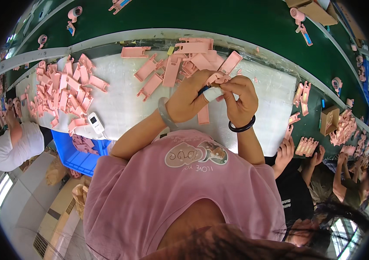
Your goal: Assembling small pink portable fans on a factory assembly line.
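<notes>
In front of my chest, both hands meet around a small pink plastic part. My left hand, with a pale bangle at its wrist, has its fingers closed on the part. A white wrap shows at its thumb, with a bit of dark blue beside it. My right hand, wearing a dark bracelet, pinches the part from the other side. Fingers cover much of the part. Just beyond the hands lies a loose pile of long pink plastic housings. Another pink housing lies beneath them on the white-covered table.
A larger heap of pink housings spreads at the left, beside a white device with a small display. Below the table edge is a blue bin. Beyond a metal rail runs a green surface. Co-workers' hands are at right.
</notes>
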`<state>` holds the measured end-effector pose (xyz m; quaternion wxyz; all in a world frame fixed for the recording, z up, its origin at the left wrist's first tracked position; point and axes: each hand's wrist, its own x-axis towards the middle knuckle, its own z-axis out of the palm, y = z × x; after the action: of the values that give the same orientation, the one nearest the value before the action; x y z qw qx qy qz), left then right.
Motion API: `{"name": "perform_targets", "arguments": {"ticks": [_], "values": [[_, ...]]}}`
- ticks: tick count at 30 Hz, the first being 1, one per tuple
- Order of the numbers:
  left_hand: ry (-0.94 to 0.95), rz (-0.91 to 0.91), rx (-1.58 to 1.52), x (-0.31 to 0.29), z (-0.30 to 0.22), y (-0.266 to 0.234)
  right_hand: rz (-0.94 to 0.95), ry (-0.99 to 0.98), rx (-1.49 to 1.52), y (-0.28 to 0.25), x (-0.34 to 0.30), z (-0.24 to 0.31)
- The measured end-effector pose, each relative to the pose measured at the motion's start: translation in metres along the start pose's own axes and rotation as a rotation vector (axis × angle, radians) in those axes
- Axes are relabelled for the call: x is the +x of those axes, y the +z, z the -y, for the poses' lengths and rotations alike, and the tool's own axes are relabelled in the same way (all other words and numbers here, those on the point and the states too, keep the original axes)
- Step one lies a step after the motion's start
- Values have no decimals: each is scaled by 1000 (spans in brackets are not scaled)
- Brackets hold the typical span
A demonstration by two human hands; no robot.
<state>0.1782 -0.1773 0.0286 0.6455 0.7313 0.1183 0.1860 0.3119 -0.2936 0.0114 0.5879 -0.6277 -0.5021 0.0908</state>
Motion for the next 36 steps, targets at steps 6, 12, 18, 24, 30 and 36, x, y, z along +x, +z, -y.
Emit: {"name": "perform_targets", "arguments": {"ticks": [6,12,18,24,30,36], "values": [[-22,-53,-2,-4,-1,3,-12,1,12,4,-3,1],[-128,-110,77,-6,-4,8,-47,24,-44,10,-9,6],[-400,-23,-65,-4,-7,-1,62,8,-63,3,-4,-1],[-266,-137,-318,54,12,-37,-80,88,-348,-36,28,-66],[-319,-331,-185,131,65,-103,-217,162,-868,-158,69,-248],[-160,-663,541,140,168,-256,-288,224,-1200,-190,130,-346]]}}
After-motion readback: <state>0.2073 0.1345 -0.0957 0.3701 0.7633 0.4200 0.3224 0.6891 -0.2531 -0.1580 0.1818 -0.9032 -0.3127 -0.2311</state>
